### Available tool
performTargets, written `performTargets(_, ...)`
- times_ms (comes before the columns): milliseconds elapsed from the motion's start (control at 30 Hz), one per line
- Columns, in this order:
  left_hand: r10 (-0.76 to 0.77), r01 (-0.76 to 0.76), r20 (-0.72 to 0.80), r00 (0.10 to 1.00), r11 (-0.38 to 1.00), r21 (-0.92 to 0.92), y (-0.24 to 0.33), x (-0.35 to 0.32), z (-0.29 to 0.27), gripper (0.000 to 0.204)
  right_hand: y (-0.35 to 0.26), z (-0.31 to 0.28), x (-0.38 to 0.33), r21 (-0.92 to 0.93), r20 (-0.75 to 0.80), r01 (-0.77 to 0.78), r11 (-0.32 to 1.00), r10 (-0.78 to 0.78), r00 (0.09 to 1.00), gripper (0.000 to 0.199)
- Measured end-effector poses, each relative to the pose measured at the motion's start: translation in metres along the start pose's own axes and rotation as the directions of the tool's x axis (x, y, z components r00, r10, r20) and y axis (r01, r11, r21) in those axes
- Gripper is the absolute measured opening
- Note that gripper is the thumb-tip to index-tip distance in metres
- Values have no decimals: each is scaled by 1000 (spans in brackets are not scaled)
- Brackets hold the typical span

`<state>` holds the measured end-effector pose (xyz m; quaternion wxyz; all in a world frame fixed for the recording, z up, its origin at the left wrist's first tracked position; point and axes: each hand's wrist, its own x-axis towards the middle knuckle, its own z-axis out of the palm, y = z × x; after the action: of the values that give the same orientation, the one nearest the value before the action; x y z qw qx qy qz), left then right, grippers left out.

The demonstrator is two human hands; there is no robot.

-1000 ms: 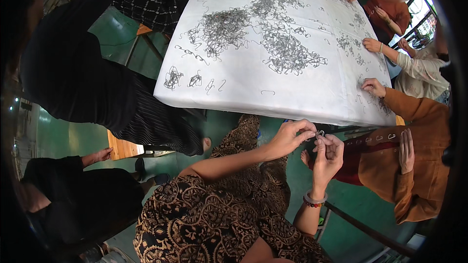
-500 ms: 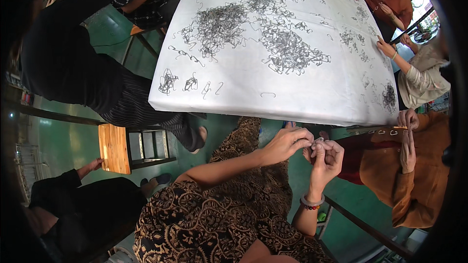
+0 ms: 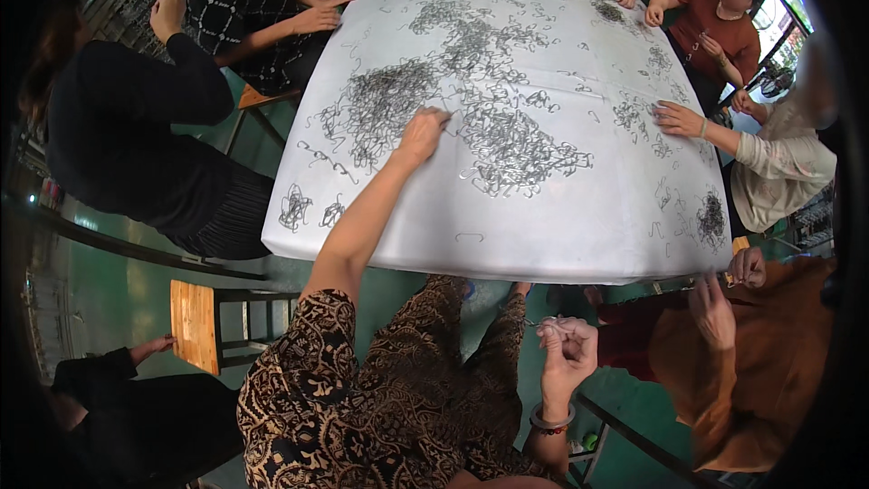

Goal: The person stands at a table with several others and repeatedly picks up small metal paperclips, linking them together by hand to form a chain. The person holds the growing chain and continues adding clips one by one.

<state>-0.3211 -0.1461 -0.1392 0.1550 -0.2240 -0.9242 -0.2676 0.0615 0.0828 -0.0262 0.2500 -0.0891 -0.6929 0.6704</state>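
A white-covered table (image 3: 561, 235) carries heaps of small bent grey wire pieces (image 3: 507, 145). My left hand (image 3: 421, 134) is stretched far over the table, its fingers bunched on wire pieces at the gap between two heaps. My right hand (image 3: 566, 349) stays below the table's near edge, over my patterned lap (image 3: 389, 417). It pinches a small wire piece (image 3: 541, 321) between thumb and fingers. A beaded bracelet sits on that wrist.
Several other people sit around the table with their hands on the wire: one in black (image 3: 136, 145) at left, one in orange-brown (image 3: 751, 353) close at right, others along the far side. A wooden stool (image 3: 195, 326) stands at my left on the green floor.
My left hand has left the right hand below the table edge and reached out onto the table to the wire heaps. The right hand stays low, and the view has tilted up over the table.
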Motion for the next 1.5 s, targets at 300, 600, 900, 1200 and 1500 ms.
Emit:
performTargets(300, -84, 91, 72, 994, 992, -91, 30, -45, -4, 17, 0, -7, -10, -32, -84, -115, 993, 112, 990, 13)
performTargets(600, 39, 506, 516, 856, 151, -849, 235, -190, -71, 15, 23, -2, -36, 69, -135, -37, 997, 46, 990, 20)
performTargets(900, 166, 19, 124, 978, 522, -853, 266, -213, -86, 13, 22, 22, -49, -40, -225, 34, 999, -42, 973, 20)
performTargets(1200, 143, 135, 206, 968, 395, -908, 261, -215, -94, 11, 34, 13, -41, -19, -237, 84, 996, -86, 968, 24)
performTargets(1500, 169, 87, 162, 972, 382, -920, 253, -204, -90, 12, 120, 63, 174, -475, 336, 400, 784, -258, 906, 16)
